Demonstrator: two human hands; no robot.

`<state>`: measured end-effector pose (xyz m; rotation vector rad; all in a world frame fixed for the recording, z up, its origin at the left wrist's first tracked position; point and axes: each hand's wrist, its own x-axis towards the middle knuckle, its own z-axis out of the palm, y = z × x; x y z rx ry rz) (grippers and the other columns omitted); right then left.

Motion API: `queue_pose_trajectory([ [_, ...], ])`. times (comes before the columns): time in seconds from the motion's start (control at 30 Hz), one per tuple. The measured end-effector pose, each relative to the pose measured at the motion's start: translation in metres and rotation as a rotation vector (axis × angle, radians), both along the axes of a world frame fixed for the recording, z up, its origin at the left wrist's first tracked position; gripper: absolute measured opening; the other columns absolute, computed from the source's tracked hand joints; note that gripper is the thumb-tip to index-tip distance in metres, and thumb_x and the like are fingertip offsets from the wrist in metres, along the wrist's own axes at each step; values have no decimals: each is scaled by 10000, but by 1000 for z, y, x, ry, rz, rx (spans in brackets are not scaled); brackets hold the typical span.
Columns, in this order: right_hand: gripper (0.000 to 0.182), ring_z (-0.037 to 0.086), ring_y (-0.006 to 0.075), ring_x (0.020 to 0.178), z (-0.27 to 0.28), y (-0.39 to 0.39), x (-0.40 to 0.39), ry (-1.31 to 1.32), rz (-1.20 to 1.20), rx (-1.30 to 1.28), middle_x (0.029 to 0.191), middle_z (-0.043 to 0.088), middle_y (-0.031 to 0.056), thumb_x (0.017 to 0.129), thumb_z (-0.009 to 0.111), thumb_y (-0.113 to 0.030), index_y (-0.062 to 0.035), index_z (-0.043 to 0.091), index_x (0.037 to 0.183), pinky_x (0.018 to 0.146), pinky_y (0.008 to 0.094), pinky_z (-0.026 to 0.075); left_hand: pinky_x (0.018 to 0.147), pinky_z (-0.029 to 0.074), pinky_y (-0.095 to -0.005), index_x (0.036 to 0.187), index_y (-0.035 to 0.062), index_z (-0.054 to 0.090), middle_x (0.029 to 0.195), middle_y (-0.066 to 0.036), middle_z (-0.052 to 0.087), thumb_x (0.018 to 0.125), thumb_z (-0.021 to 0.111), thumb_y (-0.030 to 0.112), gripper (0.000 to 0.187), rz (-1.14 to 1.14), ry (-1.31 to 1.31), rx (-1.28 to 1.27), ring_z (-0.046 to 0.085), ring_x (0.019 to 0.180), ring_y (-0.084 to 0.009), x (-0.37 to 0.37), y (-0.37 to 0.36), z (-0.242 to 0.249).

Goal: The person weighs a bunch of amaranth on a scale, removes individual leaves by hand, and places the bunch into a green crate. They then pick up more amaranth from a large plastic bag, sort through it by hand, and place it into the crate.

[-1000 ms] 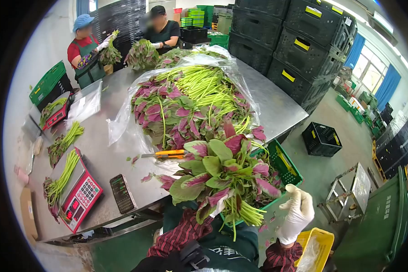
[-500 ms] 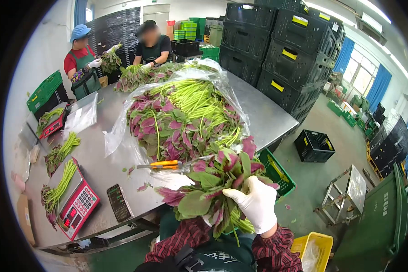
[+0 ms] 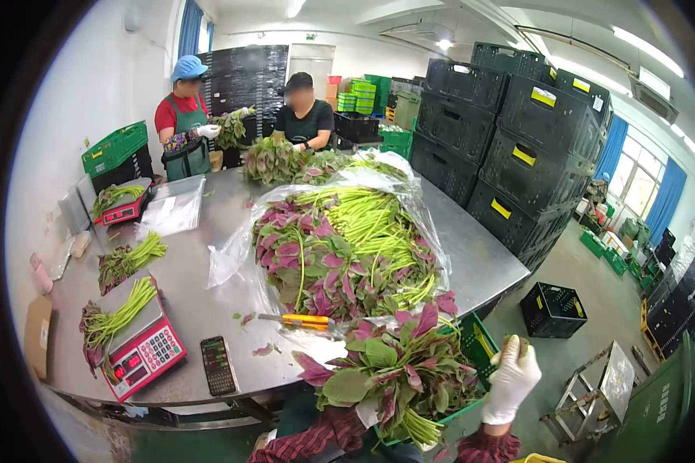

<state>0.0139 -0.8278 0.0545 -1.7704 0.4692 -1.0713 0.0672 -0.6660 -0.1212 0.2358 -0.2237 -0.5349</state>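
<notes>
A leafy bunch of red-and-green amaranth [image 3: 394, 363] is in front of my body, stems pointing down to the right. My left hand [image 3: 368, 414], white-gloved, holds it from below; leaves hide most of its fingers. My right hand [image 3: 512, 383], also gloved, is raised to the right of the bunch, apart from it. Its fingers pinch a small dull-green leaf [image 3: 511, 345], only partly visible. Beyond the bunch lies a large amaranth heap [image 3: 347, 247] in an opened clear plastic bag [image 3: 235, 258]. An orange-handled knife [image 3: 305, 319] rests at the heap's near edge.
A red scale [image 3: 148, 356] bearing amaranth and a phone [image 3: 218, 366] are on the metal table [image 3: 181, 289]. Under my right side is a green crate [image 3: 477, 347]. Black crates [image 3: 510, 162] tower at right. Two co-workers [image 3: 185, 127] handle greens across the table.
My right hand has moved right, away from the bunch, with a leaf in its fingers. My left hand keeps the bunch. The camera view has tilted up and shifted left.
</notes>
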Motion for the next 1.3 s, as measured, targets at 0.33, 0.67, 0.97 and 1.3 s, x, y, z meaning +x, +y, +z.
queue_pose_trajectory([
  [0.33,207,453,65,356,-48,-54,-30,184,40,82,520,521,24,932,539,-117,24,583,787,352,215,304,898,428,-363,1093,-8,547,988,-108,611,902,530,187,273,-53,-71,21,561,946,-239,59,0,-14],
  [0.67,239,434,41,383,-41,-35,-29,246,93,86,556,535,12,933,542,-118,5,564,730,379,199,309,1009,327,-532,840,35,587,887,-79,564,857,632,308,276,-309,142,22,475,1121,-354,29,5,-73],
  [0.97,153,512,84,471,-52,-6,-21,348,285,1,674,597,53,851,656,-144,-2,629,902,481,229,406,1006,372,-552,912,65,626,874,-70,623,852,624,246,191,-292,-15,31,574,1050,-329,31,5,-57],
  [1.3,187,560,133,567,-70,-7,-16,288,265,-338,722,611,100,847,658,-161,5,632,929,534,260,446,997,382,-526,965,61,599,904,-77,617,864,603,243,208,-106,-100,50,568,1055,-316,18,47,-33],
])
